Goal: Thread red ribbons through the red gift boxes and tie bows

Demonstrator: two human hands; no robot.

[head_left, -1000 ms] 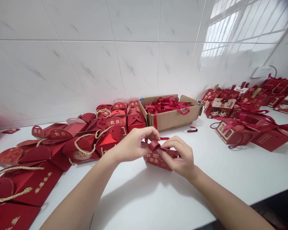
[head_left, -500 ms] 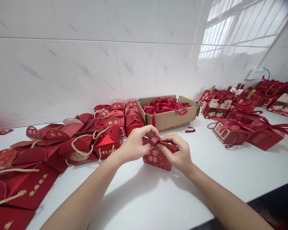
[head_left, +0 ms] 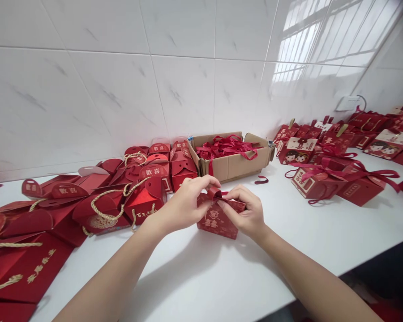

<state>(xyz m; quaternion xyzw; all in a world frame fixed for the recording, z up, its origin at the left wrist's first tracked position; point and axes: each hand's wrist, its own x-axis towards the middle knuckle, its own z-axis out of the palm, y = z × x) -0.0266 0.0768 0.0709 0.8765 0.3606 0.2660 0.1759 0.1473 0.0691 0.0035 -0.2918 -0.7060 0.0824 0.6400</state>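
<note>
A small red gift box [head_left: 218, 222] with gold lettering stands on the white table in front of me. At its top is a dark red band bent into a loop [head_left: 215, 192]. My left hand [head_left: 192, 202] is closed at the top left of the box, thumb and fingers around the looped band. My right hand [head_left: 246, 209] pinches the top right edge of the box close to the base of the loop. The fingers partly hide where band and box meet.
Behind stands a cardboard box [head_left: 233, 170] full of red ribbons [head_left: 226, 147]. Red gift boxes with rope handles [head_left: 107, 210] crowd the left side. Ribboned boxes [head_left: 361, 190] and printed boxes [head_left: 297, 150] stand at right. A short ribbon scrap [head_left: 262, 180] lies on the white table [head_left: 188, 277].
The loop at the top of the box now stands rounder and more upright between my fingers. Both hands keep their hold, and the view has turned slightly to the right.
</note>
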